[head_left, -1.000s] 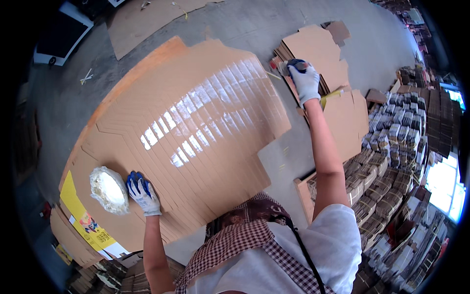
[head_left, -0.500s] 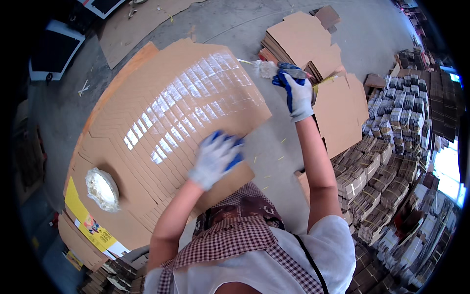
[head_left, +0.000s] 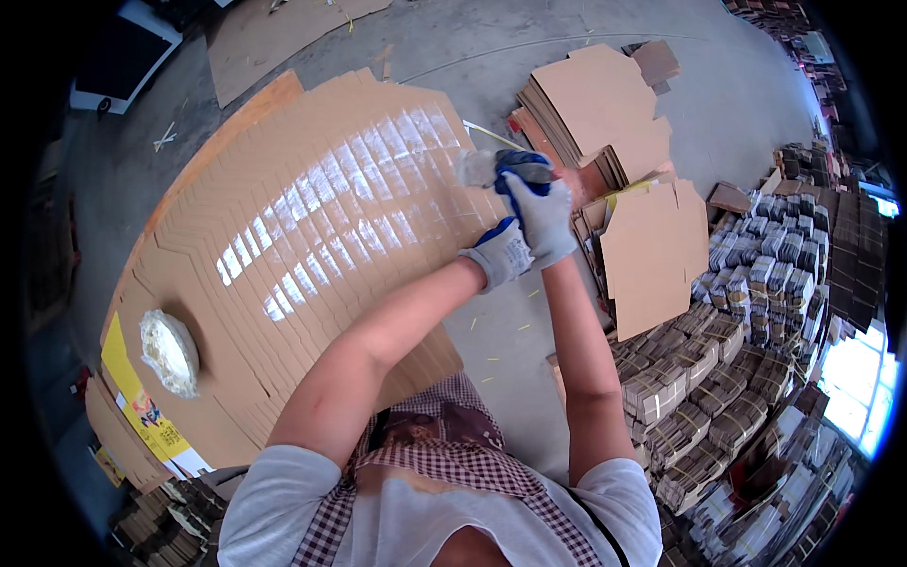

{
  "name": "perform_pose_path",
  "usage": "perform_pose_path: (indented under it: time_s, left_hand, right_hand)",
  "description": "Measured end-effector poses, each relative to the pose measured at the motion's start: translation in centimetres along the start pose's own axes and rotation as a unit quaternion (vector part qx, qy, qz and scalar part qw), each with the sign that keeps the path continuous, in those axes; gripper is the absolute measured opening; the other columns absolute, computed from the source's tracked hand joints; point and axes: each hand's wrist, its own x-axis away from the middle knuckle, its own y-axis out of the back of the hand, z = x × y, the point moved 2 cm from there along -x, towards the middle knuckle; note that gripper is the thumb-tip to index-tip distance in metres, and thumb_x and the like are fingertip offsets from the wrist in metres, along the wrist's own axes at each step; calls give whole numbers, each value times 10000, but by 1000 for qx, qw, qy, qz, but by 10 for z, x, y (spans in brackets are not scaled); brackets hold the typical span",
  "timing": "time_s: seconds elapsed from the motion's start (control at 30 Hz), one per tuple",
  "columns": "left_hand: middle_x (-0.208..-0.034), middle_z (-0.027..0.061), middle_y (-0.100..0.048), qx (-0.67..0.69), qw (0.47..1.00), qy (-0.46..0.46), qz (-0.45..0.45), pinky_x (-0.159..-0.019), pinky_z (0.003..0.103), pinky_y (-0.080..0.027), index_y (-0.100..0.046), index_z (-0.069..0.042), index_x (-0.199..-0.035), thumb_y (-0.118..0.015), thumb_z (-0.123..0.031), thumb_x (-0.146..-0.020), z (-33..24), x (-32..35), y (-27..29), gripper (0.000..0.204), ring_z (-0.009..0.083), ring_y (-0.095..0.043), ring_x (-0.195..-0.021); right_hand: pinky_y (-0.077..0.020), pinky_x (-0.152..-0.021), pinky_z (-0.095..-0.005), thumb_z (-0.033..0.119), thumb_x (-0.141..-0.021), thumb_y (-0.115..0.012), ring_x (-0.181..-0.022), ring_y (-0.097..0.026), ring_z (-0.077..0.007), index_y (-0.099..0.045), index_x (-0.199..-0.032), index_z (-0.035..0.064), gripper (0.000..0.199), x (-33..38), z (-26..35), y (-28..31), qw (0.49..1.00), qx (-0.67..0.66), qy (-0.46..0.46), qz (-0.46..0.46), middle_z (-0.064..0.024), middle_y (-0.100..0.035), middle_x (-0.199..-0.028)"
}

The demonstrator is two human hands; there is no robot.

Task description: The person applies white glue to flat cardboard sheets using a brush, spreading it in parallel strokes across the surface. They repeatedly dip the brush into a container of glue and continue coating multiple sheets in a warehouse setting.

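My right hand (head_left: 548,222), in a white and blue work glove, is closed around a wide brush with pale, matted bristles (head_left: 475,168). The bristles point left, at the right end of a fanned layer of brown cardboard sheets (head_left: 312,302). Shiny wet-looking bands (head_left: 312,184) run across the sheets' overlapping edges. My left hand (head_left: 504,253), gloved alike, is pressed up against the right hand and wrist. Its fingers are mostly hidden there, so their grip does not show. A round whitish tub (head_left: 170,352), wrapped in clear plastic, stands on the cardboard at the left.
Stacked cut cardboard sheets (head_left: 595,99) lie beyond my right hand, with another stack (head_left: 655,250) nearer. Strapped bundles of cardboard (head_left: 699,364) line the right side. A yellow printed strip (head_left: 142,402) edges the work surface at the left. A flat cardboard piece (head_left: 274,42) lies on the floor.
My left hand has gone from the near edge of the cardboard up and right to meet the right hand. The brush has moved left and nearer, to the sheets' right end.
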Motion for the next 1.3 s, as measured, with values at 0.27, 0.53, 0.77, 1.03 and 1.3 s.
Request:
perform_pose_path:
  time_s: [0.27,0.53,0.77,1.03,1.3]
  left_hand:
    - [-870,32,-680,101,992,-60,54,-757,406,-458,-706,-174,-903,-569,-205,-856,10,-5,30,148,241,-638,-854]
    - [-1073,36,-691,58,998,-4,-33,-823,364,-477,-684,-189,-1032,-495,-211,-923,3,-4,15,220,219,-635,-971]
    - [-814,-10,-649,43,988,-5,-151,-684,354,-442,-685,-190,-794,-590,-209,-805,6,0,14,97,184,-605,-784]
    - [-889,43,-659,42,992,11,-121,-739,374,-474,-677,-167,-877,-538,-190,-884,2,-1,6,141,233,-601,-842]
    - [-1277,78,-585,-8,998,31,-48,-1019,364,-404,-555,-112,-1290,-417,-307,-1018,11,5,24,362,227,-516,-1173]
  right_hand:
    - [-506,-793,-405,170,-803,-710,-911,-632,-359,-629,-1022,35,270,-44,-12,2,929,356,98,18,-174,-644,-992]
    - [-498,-782,-440,256,-784,-733,-919,-616,-373,-621,-1016,45,334,-76,-12,-45,925,347,125,90,-171,-619,-1021]
    - [-500,-821,-425,260,-779,-731,-920,-623,-368,-641,-987,32,321,-89,4,-75,952,249,158,82,-177,-640,-958]
    - [-534,-716,-371,209,-765,-779,-805,-680,-292,-653,-947,14,295,-111,20,-87,988,139,72,14,-161,-695,-912]
    - [-502,-646,-313,176,-772,-813,-718,-628,-170,-611,-862,7,279,-131,2,-107,958,257,120,-46,-109,-663,-796]
